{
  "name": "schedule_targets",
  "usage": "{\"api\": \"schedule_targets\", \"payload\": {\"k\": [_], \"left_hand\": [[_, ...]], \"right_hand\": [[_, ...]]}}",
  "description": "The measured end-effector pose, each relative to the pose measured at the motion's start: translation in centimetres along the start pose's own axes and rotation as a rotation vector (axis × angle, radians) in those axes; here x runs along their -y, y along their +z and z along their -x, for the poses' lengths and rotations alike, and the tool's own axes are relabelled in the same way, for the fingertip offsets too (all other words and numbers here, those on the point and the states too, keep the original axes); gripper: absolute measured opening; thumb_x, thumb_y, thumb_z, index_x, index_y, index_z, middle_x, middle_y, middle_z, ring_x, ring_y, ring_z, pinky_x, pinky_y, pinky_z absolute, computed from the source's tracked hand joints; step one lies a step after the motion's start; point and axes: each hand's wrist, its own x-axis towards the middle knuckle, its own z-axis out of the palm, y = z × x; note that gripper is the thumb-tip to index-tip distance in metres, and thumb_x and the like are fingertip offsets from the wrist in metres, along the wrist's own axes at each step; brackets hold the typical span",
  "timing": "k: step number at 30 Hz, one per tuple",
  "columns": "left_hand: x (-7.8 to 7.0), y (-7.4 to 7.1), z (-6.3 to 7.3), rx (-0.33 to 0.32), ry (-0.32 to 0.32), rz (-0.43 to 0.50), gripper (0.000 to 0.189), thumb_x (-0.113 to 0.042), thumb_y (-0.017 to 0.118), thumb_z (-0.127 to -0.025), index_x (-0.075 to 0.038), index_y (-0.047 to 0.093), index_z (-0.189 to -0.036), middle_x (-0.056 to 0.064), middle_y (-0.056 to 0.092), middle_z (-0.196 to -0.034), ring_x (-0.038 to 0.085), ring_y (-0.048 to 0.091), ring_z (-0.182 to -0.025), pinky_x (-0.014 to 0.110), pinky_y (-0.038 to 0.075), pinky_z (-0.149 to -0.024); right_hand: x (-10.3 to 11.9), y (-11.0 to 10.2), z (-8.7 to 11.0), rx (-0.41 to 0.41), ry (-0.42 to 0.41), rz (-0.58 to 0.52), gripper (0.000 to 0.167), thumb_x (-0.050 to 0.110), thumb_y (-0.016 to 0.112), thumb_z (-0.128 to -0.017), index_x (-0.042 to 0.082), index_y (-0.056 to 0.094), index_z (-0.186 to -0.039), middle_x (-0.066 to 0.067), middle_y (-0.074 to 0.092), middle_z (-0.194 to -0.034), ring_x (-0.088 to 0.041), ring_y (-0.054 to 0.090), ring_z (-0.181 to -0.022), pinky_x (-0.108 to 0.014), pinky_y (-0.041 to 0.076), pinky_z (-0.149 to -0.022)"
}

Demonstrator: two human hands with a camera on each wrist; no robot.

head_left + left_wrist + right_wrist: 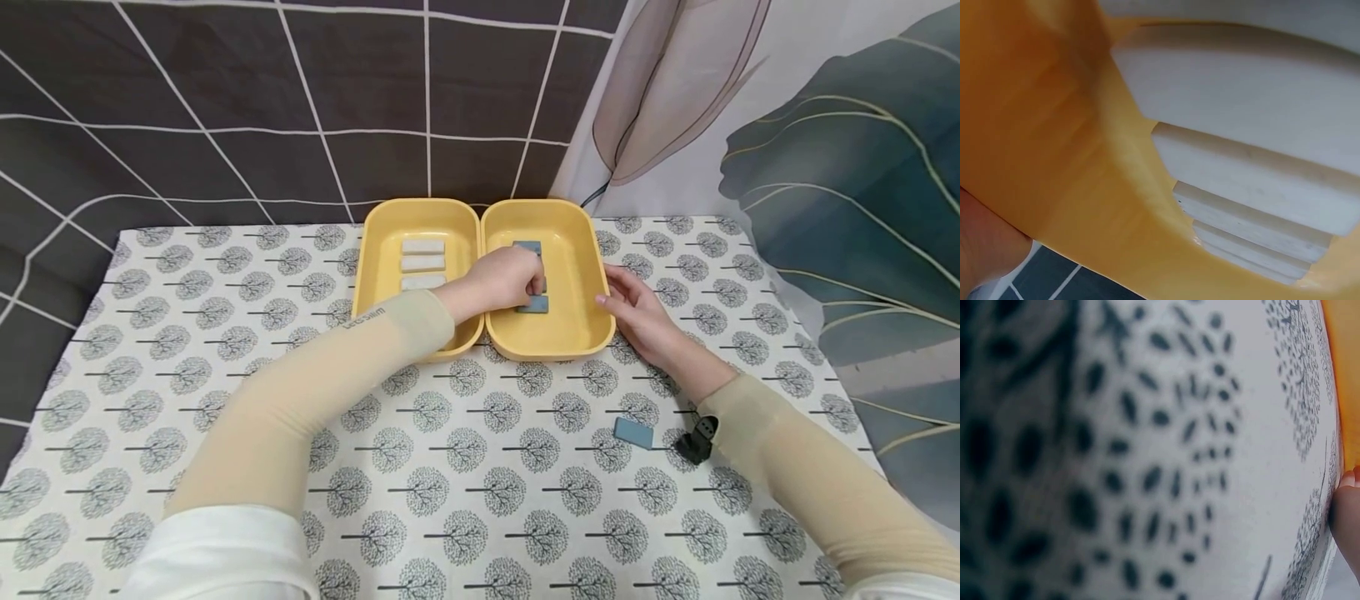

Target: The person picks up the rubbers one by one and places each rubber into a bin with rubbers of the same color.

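My left hand [504,279] reaches over the divide into the right yellow bin [551,346], fingers curled down onto a small blue block that they mostly cover. Close beside the fingertips lies a second blue block [534,305], and another blue block [528,247] sits farther back in the same bin. My right hand [641,317] holds this bin's right wall, its thumb at the rim and its fingers outside. One more blue block [633,432] rests on the tablecloth near the right wrist.
The left yellow bin [362,279] stands against the right one and holds several white blocks [1254,181] in a row, partly behind the left forearm. A tree-print cloth [465,467] covers the table. A dark tiled-pattern backdrop [360,92] rises behind the bins.
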Motion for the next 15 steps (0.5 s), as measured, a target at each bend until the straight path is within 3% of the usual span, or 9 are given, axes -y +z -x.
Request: {"api": "schedule_targets", "payload": {"k": [15], "left_hand": [[0.04, 0.13, -0.03, 0.008, 0.012, -0.015, 0.018, -0.004, 0.076, -0.092, -0.013, 0.082, -0.107, 0.001, 0.079, -0.109, 0.017, 0.07, -0.104, 0.032, 0.059, -0.095]], "right_hand": [[0.07, -0.02, 0.09, 0.007, -0.007, -0.003, 0.068, 0.001, 0.058, -0.104, -0.005, 0.024, -0.163, 0.007, 0.054, -0.14, -0.006, 0.057, -0.127, -0.013, 0.052, -0.11]]}}
